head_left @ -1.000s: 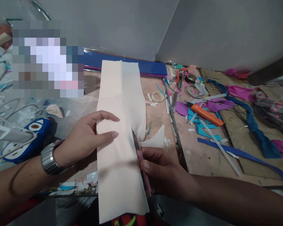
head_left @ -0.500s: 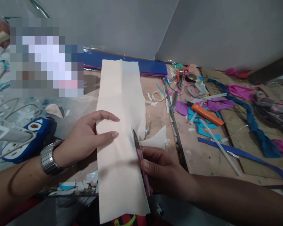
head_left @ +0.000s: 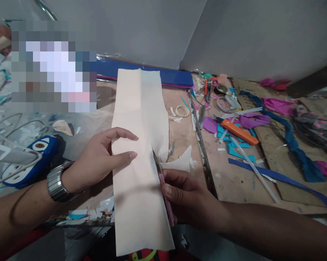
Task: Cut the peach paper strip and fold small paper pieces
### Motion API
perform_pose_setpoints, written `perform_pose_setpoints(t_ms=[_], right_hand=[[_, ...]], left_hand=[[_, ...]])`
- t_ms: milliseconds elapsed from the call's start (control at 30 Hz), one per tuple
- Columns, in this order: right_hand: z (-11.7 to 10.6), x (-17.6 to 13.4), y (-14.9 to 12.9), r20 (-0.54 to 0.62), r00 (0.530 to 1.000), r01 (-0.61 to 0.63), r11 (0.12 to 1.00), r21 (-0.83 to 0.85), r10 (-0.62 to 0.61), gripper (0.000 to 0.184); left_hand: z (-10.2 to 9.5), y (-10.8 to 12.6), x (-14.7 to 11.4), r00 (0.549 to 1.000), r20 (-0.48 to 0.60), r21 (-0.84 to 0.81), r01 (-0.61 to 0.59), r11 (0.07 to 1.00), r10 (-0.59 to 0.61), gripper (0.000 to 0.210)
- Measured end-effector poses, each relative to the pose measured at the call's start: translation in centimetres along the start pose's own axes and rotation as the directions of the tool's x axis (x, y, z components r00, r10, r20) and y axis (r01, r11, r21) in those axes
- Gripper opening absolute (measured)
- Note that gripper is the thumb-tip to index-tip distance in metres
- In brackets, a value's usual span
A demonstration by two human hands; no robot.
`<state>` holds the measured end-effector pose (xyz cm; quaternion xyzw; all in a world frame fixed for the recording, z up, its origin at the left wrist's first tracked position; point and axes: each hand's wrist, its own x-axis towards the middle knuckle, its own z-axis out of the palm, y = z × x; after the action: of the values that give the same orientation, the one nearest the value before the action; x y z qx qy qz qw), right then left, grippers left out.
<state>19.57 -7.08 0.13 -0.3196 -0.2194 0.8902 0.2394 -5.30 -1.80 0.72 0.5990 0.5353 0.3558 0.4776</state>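
A long cream sheet (head_left: 131, 203), paper or thin cloth, lies lengthwise before me, its near end hanging past the table edge. My left hand (head_left: 109, 150), with a metal watch (head_left: 60, 182) on the wrist, holds it from the left side. Thumb and forefinger lie apart on top; the other fingers are hidden. In my right hand (head_left: 183, 192) are pink-handled scissors (head_left: 167, 203). Their blades sit in a slit along the sheet's right part and look nearly closed. A loose pointed flap of the cream material (head_left: 179, 162) shows just beyond the right hand.
A blue flat stack (head_left: 177, 78) lies against the grey wall. At the right are an orange cutter (head_left: 239, 132), blue strips (head_left: 277, 181), a tape roll (head_left: 182, 111) and coloured scraps. A blue power strip (head_left: 48, 145) with cables stands left. Scraps line the table's front edge.
The scissors have moved slightly up and left along the slit. The cream flap beside them and the sheet's near end have shifted a little; the left hand stays in place.
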Motion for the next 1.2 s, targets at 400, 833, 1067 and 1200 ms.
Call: perform_pose_setpoints(t_ms=[400,833,1067,1200], right_hand=[[0.13,0.16,-0.13,0.005,1.000,0.013,1.000,0.018,-0.014,0.031],[0.12,0.20,0.08,0.002,0.999,0.046,0.999,-0.003,-0.046,0.032],[0.53,0.22,0.02,-0.078,0.997,0.033,0.997,0.074,-0.027,0.037],[0.67,0.14,-0.12,-0.114,0.992,0.059,0.998,0.002,-0.059,0.035]], left_hand=[[0.07,-0.01,0.10,1.000,0.015,-0.027,0.019,0.999,-0.019,0.029],[0.18,0.45,0.02,1.000,0.022,0.112,-0.017,0.994,0.015,0.030],[0.24,0.65,-0.03,0.999,0.024,0.110,-0.039,0.993,0.036,0.027],[0.11,0.51,-0.03,0.999,0.039,0.109,-0.034,0.993,0.030,0.028]])
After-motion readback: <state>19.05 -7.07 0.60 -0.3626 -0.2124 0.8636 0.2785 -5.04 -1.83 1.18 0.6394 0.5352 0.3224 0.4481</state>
